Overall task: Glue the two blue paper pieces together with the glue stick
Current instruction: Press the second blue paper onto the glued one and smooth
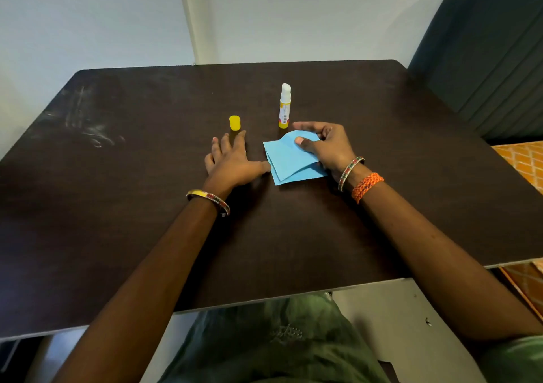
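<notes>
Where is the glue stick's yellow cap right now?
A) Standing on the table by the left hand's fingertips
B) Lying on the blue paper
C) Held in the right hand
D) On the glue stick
A: the yellow cap stands on the table just beyond the left hand, apart from the open glue stick.

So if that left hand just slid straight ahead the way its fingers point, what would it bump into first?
Most likely the yellow cap: it stands right beyond the left hand, just past its fingertips.

Matt blue paper pieces point(289, 159), dark wood-grain table point(147, 206) with scuffed patches, glue stick point(284, 107) probably smooth plastic
</notes>
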